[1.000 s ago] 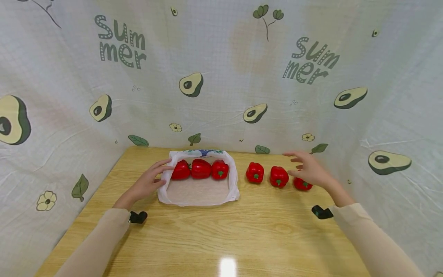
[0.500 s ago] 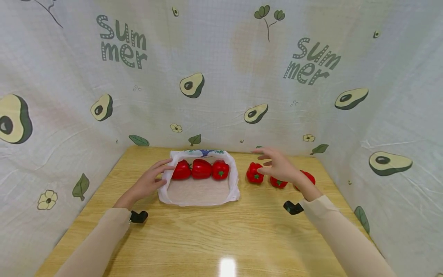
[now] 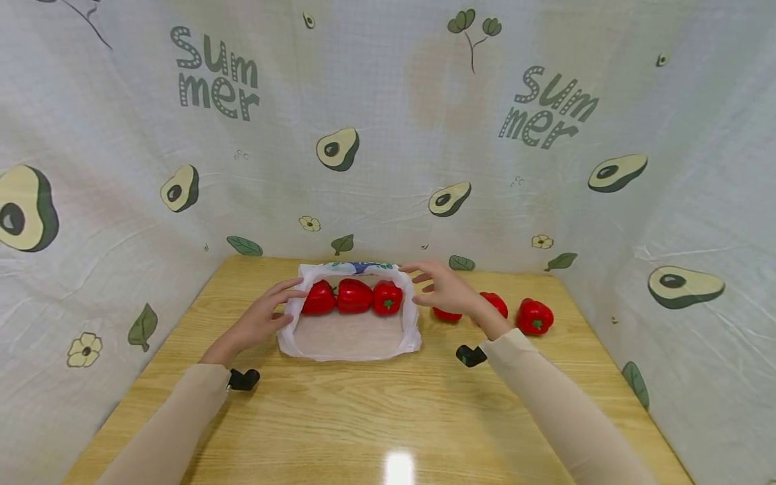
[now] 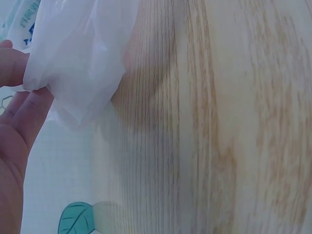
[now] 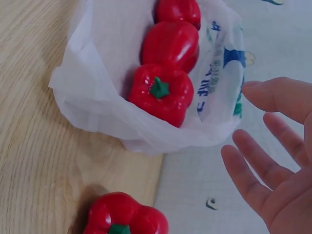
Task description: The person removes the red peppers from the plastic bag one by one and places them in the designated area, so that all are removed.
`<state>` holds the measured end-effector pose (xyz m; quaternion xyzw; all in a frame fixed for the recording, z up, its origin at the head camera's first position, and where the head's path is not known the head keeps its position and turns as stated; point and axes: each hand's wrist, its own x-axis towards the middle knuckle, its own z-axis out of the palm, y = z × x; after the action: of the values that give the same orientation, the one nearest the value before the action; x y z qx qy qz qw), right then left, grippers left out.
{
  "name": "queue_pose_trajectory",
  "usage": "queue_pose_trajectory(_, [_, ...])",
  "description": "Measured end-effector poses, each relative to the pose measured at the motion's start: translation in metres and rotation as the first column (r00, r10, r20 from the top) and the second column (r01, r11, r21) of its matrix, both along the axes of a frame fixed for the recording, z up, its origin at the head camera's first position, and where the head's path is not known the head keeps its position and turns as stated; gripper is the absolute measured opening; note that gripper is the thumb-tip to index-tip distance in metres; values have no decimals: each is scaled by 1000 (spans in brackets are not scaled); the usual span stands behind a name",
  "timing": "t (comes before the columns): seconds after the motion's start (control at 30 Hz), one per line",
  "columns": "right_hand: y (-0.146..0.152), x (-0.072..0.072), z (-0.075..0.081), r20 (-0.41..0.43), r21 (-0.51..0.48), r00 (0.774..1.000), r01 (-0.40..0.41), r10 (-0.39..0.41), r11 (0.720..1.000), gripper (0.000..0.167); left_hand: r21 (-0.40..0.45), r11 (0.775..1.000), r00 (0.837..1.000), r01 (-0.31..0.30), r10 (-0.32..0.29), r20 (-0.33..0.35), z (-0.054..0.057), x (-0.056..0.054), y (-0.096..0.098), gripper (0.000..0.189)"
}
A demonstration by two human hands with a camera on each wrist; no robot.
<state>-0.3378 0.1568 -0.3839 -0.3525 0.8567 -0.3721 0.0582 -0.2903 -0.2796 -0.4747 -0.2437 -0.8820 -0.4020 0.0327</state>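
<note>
White bag point(image 3: 410, 325): laid on the table point(image 3: 339, 417), its long axis run left to right, its mouth turned upward.
Bagged peppers point(image 3: 354, 297): three, lined up left to right along the far side; on the rightmost, the green stem is pointed nearward.
Loose peppers point(image 3: 534, 315): three, set right of the bag; the outermost is also turned stem nearward.
Left hand point(image 3: 261, 319): bag's left rim pinched between thumb and fingers.
Right hand point(image 3: 451, 291): fingers spread, nothing held, poised by the bag's far right corner.
</note>
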Motion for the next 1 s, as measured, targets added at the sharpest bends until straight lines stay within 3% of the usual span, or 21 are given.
queue_pose_trajectory(0.27, [-14,-13,-10,58,18,998,-21,20,1000,62,-6,1000,1000,8,-8,-8,0,0,1,58])
queue_pose_trajectory(0.6, [-29,-29,-23,74,61,995,-66,61,996,61,-3,1000,1000,8,-8,-17,0,0,2,58])
queue_pose_trajectory(1.0, [-42,-35,-36,-26,131,998,-46,50,990,63,37,999,1000,26,-26,2,-4,-3,0,57])
